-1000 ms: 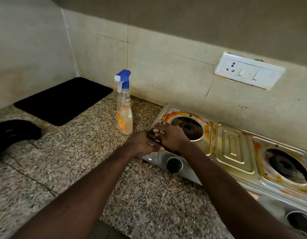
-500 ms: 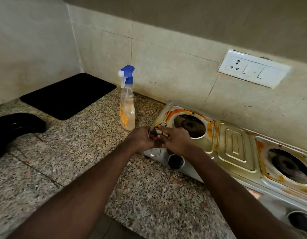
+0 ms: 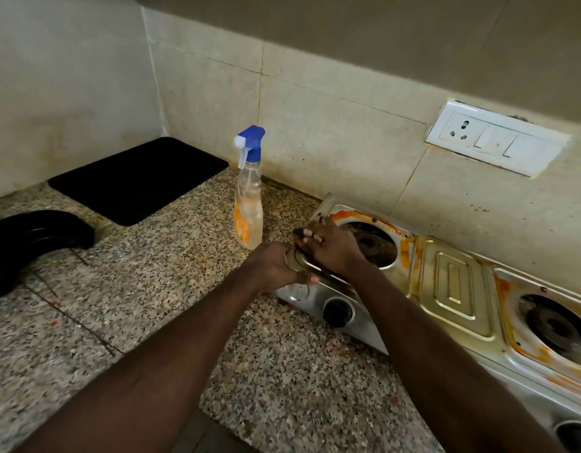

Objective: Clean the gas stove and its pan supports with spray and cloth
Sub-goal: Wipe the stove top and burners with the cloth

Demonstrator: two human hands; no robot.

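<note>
The speckled desk (image 3: 152, 289) carries everything, and the gas stove (image 3: 452, 282) sits on its right side against the tiled wall, its right end running out of view. Judged from how it looks, the cleaning is at an early stage. Orange-brown residue rings both the left burner (image 3: 371, 243) and the right burner (image 3: 560, 325), the steel top is dull and streaked, and no wiped patch stands out. No pan supports sit on either burner, so they seem to be off already, but where they are cannot be settled. A black curved object (image 3: 37, 237) at the far left edge is cut off and too dark to identify. The spray bottle (image 3: 249, 210) stands upright on the desk just left of the stove's far-left corner, touched by neither hand, with some orange liquid low in it. Whether any has been sprayed cannot be told. The left hand (image 3: 274, 266) is curled round the near-left corner of the stove top, apparently steadying it. The right hand (image 3: 335, 248) lies over that same corner with fingers stretched leftward over something small and dark. Whether it pinches this or only presses on it is unclear, as is whether the thing is a cloth or a scrubber. The corner beneath both hands is hidden, and no cloth shows plainly anywhere.
</note>
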